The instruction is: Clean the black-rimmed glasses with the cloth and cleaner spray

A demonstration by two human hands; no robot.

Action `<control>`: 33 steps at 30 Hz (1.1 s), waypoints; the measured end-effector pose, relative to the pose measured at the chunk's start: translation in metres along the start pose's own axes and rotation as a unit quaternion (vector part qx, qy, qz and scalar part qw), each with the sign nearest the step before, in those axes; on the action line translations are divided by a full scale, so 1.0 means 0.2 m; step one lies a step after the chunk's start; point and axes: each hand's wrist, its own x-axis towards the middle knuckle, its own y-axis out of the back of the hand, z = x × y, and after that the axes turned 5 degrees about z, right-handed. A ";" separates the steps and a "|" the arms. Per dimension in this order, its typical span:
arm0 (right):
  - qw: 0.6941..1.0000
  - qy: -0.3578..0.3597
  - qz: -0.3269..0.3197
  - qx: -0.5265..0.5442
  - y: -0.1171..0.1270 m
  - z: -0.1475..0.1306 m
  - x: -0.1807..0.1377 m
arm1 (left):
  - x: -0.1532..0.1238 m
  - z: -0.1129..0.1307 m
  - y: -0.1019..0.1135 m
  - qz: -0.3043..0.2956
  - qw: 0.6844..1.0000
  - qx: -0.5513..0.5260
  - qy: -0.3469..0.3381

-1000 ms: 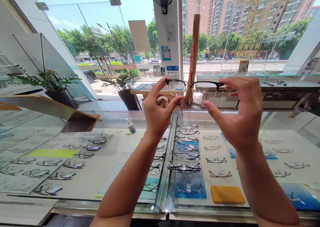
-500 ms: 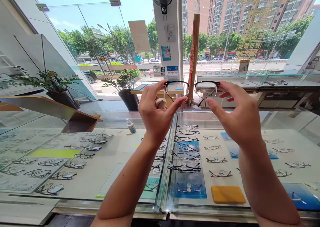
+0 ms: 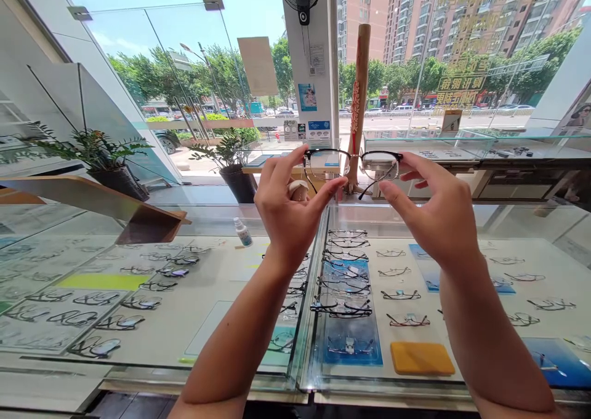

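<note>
Head view: black-topped glasses (image 3: 354, 155) were held up just right of centre, above mid-height. Left hand (image 3: 290, 203) was clamped on their left end, a pale wad (image 3: 299, 190) tucked in its curled fingers. Right hand (image 3: 436, 213) was clamped on the right end, forefinger above, thumb below. Yellow block (image 3: 422, 359) lay lower right; small bottle (image 3: 243, 233) stood left of centre.

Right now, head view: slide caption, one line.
Left hand and right hand hold up dark-topped glasses, with rows of spectacle frames in glass display cases below.
</note>
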 end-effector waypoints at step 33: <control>0.988 0.099 0.113 -0.035 -0.12 -0.05 -0.06 | -0.04 -0.14 -0.08 -0.048 0.996 -0.065 0.035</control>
